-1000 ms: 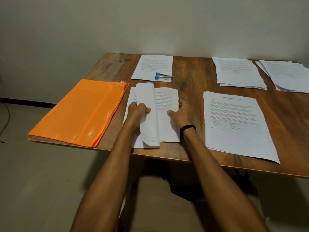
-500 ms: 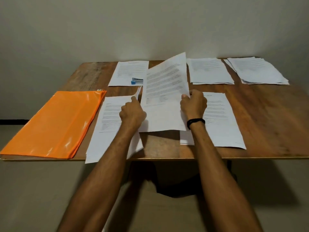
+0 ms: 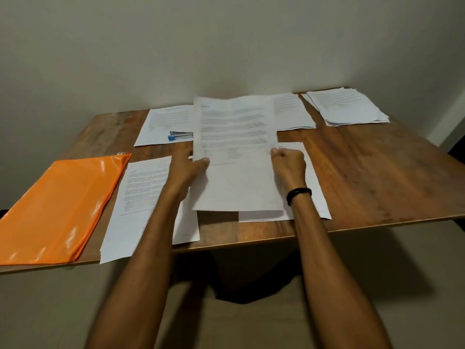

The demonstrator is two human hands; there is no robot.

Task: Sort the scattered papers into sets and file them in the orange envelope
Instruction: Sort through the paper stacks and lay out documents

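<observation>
I hold a printed sheet (image 3: 236, 152) above the middle of the table. My left hand (image 3: 187, 170) pinches its left edge and my right hand (image 3: 289, 165) pinches its right edge. The sheet hangs over a pile of papers (image 3: 314, 187) at the near right. Another pile (image 3: 143, 197) lies at the near left under my left forearm. The orange envelope (image 3: 57, 207) lies flat at the table's left end. Further piles lie at the back: left (image 3: 163, 122), centre (image 3: 292, 112) and right (image 3: 347, 107).
A blue stapler (image 3: 180, 135) rests on the back left pile. The wooden table (image 3: 377, 167) stands against a plain wall; its right half shows bare wood. The near left pile overhangs the front edge.
The sheet was lifted off the near left pile and has moved right, now held upright and square over the near right pile. The camera view has also shifted.
</observation>
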